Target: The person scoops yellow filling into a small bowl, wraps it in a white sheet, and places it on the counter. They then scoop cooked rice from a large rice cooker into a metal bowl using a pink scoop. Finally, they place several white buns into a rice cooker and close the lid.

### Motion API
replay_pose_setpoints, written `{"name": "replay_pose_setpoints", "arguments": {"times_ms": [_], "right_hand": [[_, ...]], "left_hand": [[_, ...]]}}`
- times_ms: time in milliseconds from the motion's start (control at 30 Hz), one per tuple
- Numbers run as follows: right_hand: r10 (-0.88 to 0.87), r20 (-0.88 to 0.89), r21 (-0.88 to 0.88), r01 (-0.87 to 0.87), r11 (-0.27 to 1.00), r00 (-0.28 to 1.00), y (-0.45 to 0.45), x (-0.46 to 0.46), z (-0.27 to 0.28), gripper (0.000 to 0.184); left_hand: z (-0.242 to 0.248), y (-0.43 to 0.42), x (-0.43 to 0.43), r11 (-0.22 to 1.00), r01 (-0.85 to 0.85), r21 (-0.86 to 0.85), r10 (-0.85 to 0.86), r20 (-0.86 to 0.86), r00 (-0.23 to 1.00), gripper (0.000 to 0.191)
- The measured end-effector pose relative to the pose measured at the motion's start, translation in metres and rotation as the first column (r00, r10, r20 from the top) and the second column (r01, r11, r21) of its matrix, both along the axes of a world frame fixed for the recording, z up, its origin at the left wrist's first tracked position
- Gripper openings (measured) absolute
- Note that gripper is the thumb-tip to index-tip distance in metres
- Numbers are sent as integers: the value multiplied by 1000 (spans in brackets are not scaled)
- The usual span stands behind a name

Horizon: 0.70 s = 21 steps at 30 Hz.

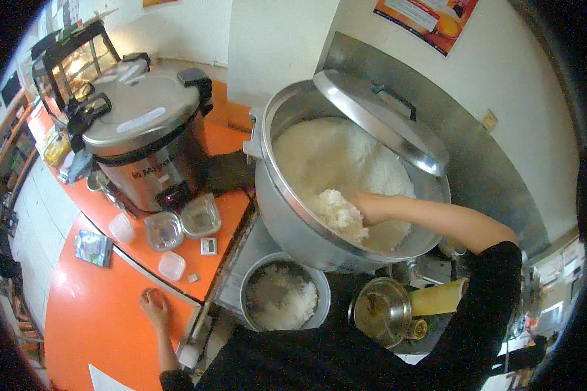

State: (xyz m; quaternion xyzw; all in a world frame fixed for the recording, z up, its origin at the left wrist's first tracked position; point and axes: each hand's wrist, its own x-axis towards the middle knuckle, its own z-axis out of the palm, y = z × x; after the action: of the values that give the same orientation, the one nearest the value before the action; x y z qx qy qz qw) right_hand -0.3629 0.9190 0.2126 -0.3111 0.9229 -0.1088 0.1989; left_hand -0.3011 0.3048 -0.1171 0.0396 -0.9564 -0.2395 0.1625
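Note:
My right hand [369, 207] is inside a large aluminium pot [283, 188], next to a heaped clump of cooked white rice [340, 212]; whether it holds a scoop or bowl under the clump is hidden. More rice [332, 151] fills much of the pot. A metal lid [386, 117] with a black handle leans across the pot's right rim. Below the big pot stands a smaller metal pot [324, 298] partly filled with rice [296, 305]. My left hand [154, 303] rests on the orange counter [112, 303], fingers slightly curled, with nothing visible in it.
A large rice cooker [142, 122] stands at the left, its lid down. Before it are clear plastic containers [164, 230], lids [171, 265], a small white device [208, 246] and a blue packet [93, 248]. A steel pan [381, 313] and a yellow object [435, 298] sit near my right arm.

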Motion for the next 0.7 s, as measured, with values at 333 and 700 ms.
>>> {"name": "replay_pose_setpoints", "arguments": {"times_ms": [333,700], "right_hand": [[-439,544,60,488,871,716,32,20,-1,33],[-781,364,-194,862,469,507,-38,94,138,50]], "left_hand": [[6,-6,-10,888,-40,458,-25,135,991,34],[109,194,21,638,509,578,-739,273,616,24]]}}
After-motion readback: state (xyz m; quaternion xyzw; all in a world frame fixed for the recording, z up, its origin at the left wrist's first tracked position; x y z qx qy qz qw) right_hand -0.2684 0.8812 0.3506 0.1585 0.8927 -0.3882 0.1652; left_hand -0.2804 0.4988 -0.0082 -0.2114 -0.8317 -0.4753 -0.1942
